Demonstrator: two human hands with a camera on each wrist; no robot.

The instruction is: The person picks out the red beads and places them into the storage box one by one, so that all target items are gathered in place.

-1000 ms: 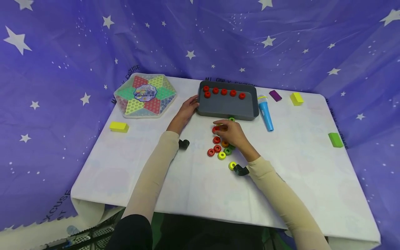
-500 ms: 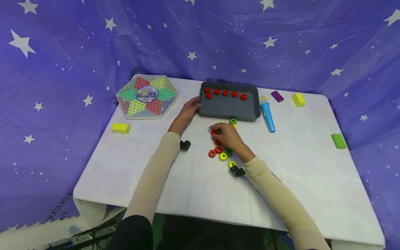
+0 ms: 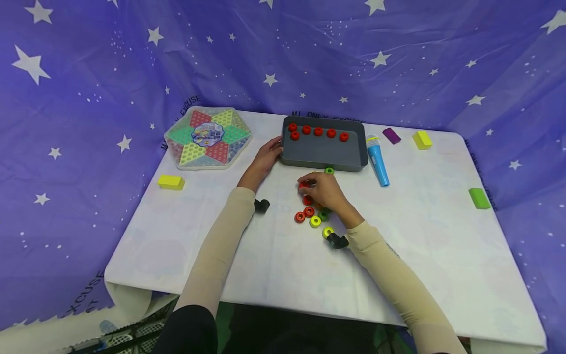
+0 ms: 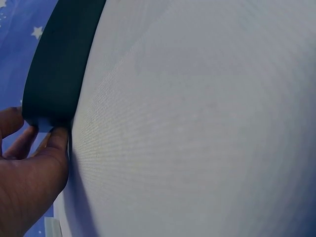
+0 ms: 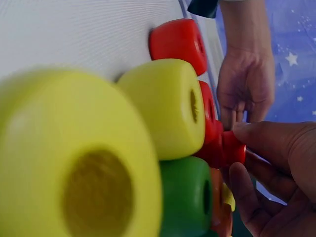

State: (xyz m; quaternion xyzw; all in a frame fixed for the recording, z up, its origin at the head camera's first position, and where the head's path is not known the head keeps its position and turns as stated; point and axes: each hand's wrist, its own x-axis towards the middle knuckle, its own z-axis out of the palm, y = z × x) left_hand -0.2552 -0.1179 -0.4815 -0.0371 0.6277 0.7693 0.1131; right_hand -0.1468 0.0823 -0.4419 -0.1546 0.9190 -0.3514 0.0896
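A white-covered bench (image 3: 420,246) stands against a purple star-printed backdrop (image 3: 88,59), and on its far left lies a hexagonal game board (image 3: 208,137) with coloured triangles. Beside it, at the far middle, sits a dark grey tray (image 3: 325,155) with a row of red rings (image 3: 318,131) along its back edge. The left hand (image 3: 264,160) grasps the tray's near-left corner, its thumb curled against the wall in the left wrist view (image 4: 29,173). The right hand (image 3: 325,189) hovers just in front of the tray over a cluster of loose rings (image 3: 311,214) in red, yellow and green, and pinches one red ring (image 3: 302,185) between thumb and fingertips, which the right wrist view shows close up (image 5: 232,148). A blue toy microphone (image 3: 377,160) lies just right of the tray. Small blocks are scattered about: a yellow block (image 3: 171,182) at the left, a green block (image 3: 479,198) at the right edge, another yellow one (image 3: 421,140) and a purple block (image 3: 391,135) at the far right. One green ring (image 3: 329,170) rests touching the tray's front wall.
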